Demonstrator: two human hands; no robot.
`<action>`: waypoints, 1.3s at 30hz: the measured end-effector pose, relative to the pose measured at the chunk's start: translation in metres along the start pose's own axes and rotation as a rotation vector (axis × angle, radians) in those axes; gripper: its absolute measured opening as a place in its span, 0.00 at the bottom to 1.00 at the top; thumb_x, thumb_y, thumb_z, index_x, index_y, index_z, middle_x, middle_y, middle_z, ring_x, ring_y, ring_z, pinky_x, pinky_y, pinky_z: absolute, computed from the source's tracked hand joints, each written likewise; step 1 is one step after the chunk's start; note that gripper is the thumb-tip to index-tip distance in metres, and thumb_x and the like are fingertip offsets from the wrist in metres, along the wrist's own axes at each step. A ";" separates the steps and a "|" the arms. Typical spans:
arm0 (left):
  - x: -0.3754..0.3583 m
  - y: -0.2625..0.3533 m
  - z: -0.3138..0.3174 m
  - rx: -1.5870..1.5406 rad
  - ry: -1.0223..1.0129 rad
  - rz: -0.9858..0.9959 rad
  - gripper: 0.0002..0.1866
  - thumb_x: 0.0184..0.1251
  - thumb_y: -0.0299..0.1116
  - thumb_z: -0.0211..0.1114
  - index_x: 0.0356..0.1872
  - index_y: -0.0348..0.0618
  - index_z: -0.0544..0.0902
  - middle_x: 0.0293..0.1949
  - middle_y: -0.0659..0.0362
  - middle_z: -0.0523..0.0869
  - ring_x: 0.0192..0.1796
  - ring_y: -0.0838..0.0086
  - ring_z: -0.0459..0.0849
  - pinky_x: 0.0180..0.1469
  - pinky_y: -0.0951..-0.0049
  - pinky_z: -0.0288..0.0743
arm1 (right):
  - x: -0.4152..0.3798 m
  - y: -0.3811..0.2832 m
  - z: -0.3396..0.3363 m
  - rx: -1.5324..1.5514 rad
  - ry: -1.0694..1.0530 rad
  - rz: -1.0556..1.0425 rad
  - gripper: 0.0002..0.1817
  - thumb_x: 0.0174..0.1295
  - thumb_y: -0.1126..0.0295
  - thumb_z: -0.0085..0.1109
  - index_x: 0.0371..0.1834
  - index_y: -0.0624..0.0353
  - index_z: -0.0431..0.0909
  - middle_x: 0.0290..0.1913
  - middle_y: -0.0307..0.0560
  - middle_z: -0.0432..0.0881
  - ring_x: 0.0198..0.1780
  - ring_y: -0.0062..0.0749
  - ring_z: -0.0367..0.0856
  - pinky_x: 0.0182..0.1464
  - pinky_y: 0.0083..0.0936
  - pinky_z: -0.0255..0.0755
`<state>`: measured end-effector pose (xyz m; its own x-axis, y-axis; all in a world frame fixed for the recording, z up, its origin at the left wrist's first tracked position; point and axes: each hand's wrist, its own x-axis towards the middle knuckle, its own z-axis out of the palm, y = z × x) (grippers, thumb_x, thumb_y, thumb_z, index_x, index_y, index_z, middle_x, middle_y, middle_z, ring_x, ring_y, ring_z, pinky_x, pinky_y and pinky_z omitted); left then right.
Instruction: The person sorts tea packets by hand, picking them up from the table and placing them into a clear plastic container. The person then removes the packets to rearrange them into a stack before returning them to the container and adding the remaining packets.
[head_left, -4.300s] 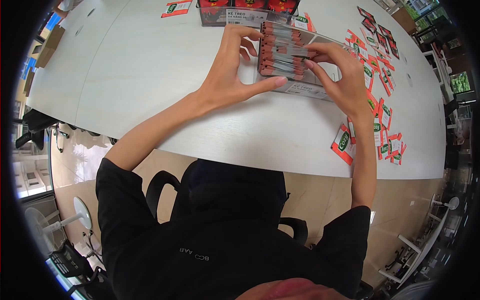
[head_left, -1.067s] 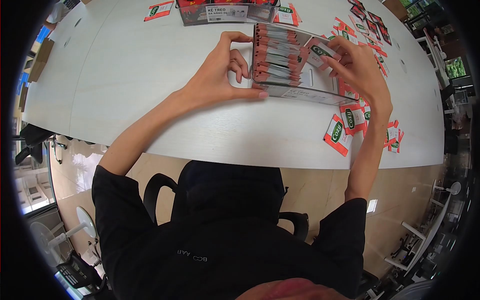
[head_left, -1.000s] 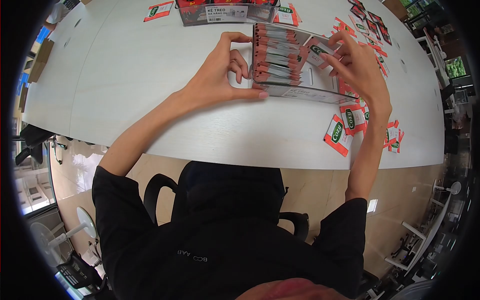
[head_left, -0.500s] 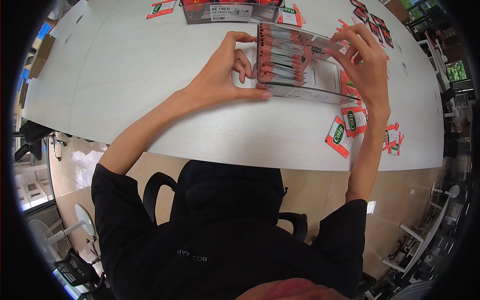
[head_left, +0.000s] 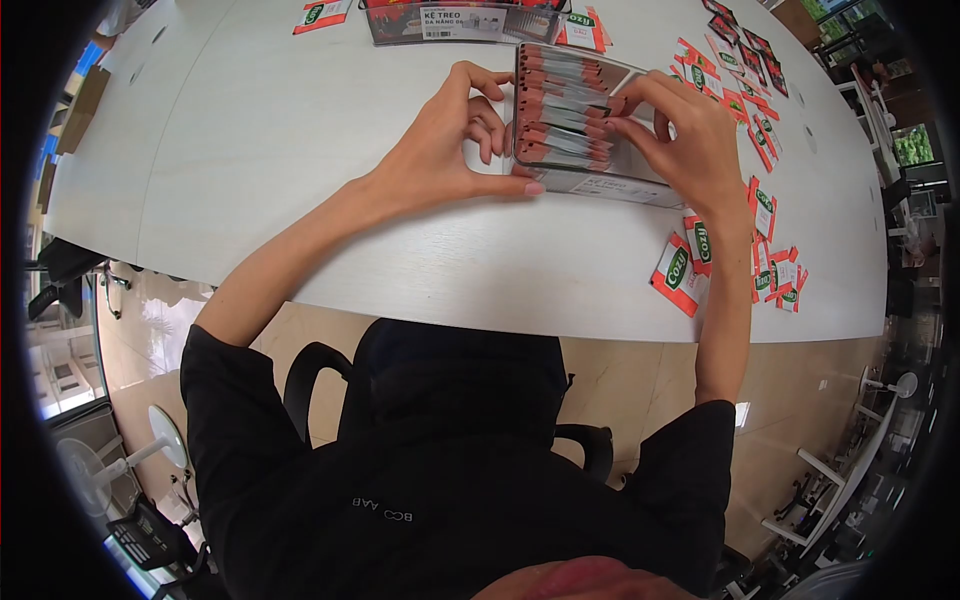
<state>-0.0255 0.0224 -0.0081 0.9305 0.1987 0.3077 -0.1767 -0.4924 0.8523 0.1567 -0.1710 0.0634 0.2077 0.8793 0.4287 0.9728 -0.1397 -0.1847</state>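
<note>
A clear plastic box (head_left: 625,187) with a dark rim lies on the white table, its left part filled with a row of red and silver Cozy sachets (head_left: 563,105) standing on edge. My left hand (head_left: 455,140) grips the box's left end, thumb along the near side and index finger at the far corner. My right hand (head_left: 685,135) reaches in over the right part of the box. Its thumb and index finger pinch at the right edge of the row, closed on a sachet that the fingers mostly hide.
Loose Cozy sachets (head_left: 677,275) lie near the box's right corner, and several more (head_left: 763,210) are scattered farther right. Dark red packets (head_left: 762,55) lie at the far right. A second box (head_left: 462,25) with packets stands behind, beside a single sachet (head_left: 322,15).
My right hand has moved left and slightly down, bringing a Cozy sachet from above the box's right part to the row. My left hand stays on the box.
</note>
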 end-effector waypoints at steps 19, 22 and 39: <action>0.000 0.001 -0.001 0.016 -0.025 -0.009 0.44 0.44 0.35 0.88 0.54 0.43 0.62 0.49 0.53 0.76 0.37 0.78 0.78 0.43 0.77 0.78 | 0.004 0.004 -0.011 0.146 0.064 -0.041 0.18 0.44 0.68 0.79 0.39 0.50 0.84 0.33 0.33 0.83 0.35 0.30 0.83 0.33 0.29 0.73; -0.001 0.000 0.000 0.033 -0.004 0.017 0.46 0.44 0.35 0.88 0.58 0.43 0.61 0.45 0.54 0.78 0.37 0.78 0.79 0.43 0.78 0.78 | 0.003 0.009 -0.006 0.076 0.066 -0.186 0.15 0.47 0.71 0.77 0.39 0.50 0.84 0.33 0.33 0.82 0.34 0.26 0.82 0.33 0.27 0.72; 0.001 0.009 -0.005 0.328 0.246 0.397 0.38 0.41 0.42 0.89 0.56 0.47 0.80 0.57 0.58 0.71 0.47 0.72 0.76 0.44 0.72 0.76 | 0.000 -0.003 0.008 -0.039 0.193 -0.111 0.08 0.50 0.74 0.74 0.33 0.53 0.85 0.31 0.37 0.85 0.31 0.33 0.84 0.36 0.29 0.76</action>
<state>-0.0272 0.0227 0.0017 0.7041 0.1171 0.7003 -0.3518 -0.7992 0.4874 0.1533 -0.1666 0.0569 0.1114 0.7874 0.6063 0.9932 -0.0681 -0.0940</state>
